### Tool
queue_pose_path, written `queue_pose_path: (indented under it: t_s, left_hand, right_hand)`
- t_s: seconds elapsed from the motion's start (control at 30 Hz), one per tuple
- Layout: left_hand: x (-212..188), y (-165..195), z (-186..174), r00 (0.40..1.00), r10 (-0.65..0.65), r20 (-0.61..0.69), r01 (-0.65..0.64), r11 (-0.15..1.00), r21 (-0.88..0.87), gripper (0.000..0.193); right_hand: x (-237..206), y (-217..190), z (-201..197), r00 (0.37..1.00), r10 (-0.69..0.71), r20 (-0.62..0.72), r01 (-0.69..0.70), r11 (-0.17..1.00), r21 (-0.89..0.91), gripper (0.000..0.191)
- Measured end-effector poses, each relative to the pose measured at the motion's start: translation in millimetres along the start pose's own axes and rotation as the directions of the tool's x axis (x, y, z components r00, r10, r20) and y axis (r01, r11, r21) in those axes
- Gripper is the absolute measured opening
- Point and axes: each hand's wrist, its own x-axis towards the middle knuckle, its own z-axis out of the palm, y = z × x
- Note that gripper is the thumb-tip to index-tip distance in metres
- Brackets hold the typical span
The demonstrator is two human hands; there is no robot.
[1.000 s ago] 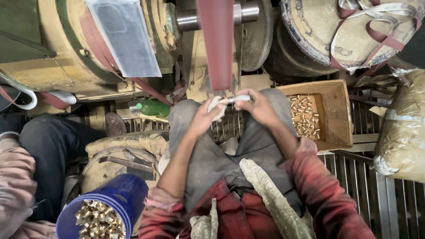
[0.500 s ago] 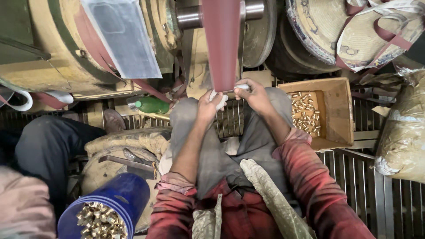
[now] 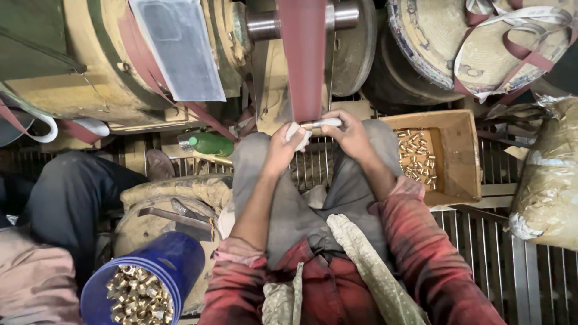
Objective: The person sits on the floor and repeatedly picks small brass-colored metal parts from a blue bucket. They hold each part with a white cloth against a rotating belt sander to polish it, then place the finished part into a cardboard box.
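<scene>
Dim workshop. Floor was a metal grate [image 3: 530, 271]. Big worn, dusty wheels [image 3: 457, 42] and a yellowed machine housing [image 3: 78, 66] filled the top. Burlap-covered seat [image 3: 174, 198] sat left, a plastic-wrapped sack [image 3: 551, 180] right.

the belt [image 3: 304, 60] running down the middle is dull red-brown. the small metal piece [image 3: 322, 123] is pale silver-grey, with a white cloth [image 3: 296, 133] beside it. the bucket [image 3: 165, 265] is deep blue and filled with brassy gold parts [image 3: 135, 295]; the same gold shows in the tan cardboard box [image 3: 460, 150]. the bottle [image 3: 211, 144] is bright green. the person's sleeves [image 3: 421, 241] are red, faded and mottled with darker patches, and the trousers [image 3: 289, 204] are grey. the wheels [image 3: 445, 42] are dusty yellow-tan, looped with red and white bands.
</scene>
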Motion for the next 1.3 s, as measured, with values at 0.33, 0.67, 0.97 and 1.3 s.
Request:
queue_pose_path:
  t_s: [0.33,0.67,0.97,1.3]
  left_hand:
    - [-10,-2,-1,0.998,0.027,0.057,-0.025,0.999,-0.033,0.032]
    - [12,-11,2,0.998,-0.004,-0.066,0.002,0.999,-0.037,0.025]
    - [22,-14,3,0.996,-0.028,-0.081,0.022,0.998,-0.065,0.026]
    - [18,-5,3,0.997,-0.032,-0.07,0.031,0.999,-0.014,0.026]
  right_hand:
    - [-14,6,-3,0.99,-0.139,-0.015,0.138,0.99,-0.035,0.026]
    - [7,13,0,0.997,-0.065,-0.038,0.059,0.987,-0.151,0.022]
    - [23,9,6,0.983,0.172,-0.063,-0.17,0.985,0.024,0.022]
    - [34,2,8,0.946,0.318,-0.059,-0.312,0.945,0.095,0.032]
